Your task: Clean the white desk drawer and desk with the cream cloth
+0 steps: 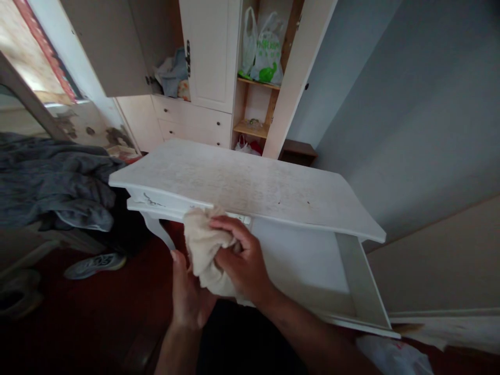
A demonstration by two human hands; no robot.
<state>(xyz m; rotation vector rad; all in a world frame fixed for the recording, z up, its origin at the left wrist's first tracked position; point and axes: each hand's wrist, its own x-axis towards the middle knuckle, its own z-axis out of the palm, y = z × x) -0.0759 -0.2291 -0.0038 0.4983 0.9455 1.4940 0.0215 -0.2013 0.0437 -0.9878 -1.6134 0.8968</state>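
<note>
A cream cloth is bunched between both of my hands, just in front of a white desk. My right hand grips the cloth from the top and right, fingers curled over it. Under the cloth, my left hand cups it from below, its thumb showing at the left. The cloth's upper end touches the front edge of the desk top. To the right of my hands the desk's drawer is pulled out, its white inside bare.
A wardrobe stands behind the desk, doors open, with plastic bags on a shelf. Grey bedding lies at the left, with a grey shoe on the dark red floor below it. A grey wall runs along the right.
</note>
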